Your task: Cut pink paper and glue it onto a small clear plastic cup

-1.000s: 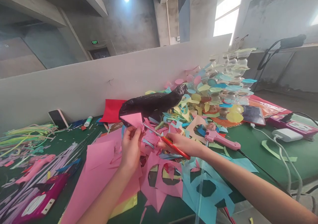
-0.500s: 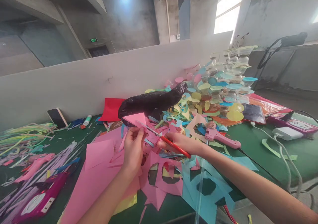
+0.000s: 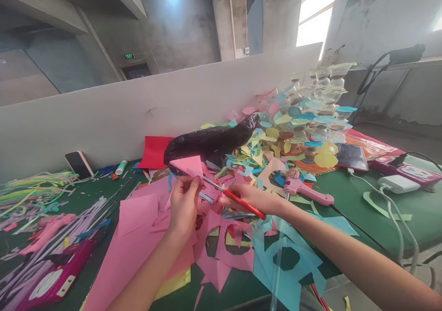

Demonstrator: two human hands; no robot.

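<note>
My left hand pinches a piece of pink paper between thumb and fingers, its upper part standing out above the hand. From the right, my right hand grips red-handled scissors, whose blades reach the paper's edge by my left thumb. Beneath both hands lies a heap of pink paper scraps, some with cut-out holes. Blue paper offcuts lie under my right forearm. Larger pink sheets spread out on the left.
A black plastic bag lies behind the hands. Clear cups with coloured paper are stacked at the back right. A pink glue gun rests beside my right forearm. Pipe cleaners, a phone and a purple power strip are at left.
My hands, the pink paper and the scissors hold nearly the same position. The whole view has shifted very slightly.
</note>
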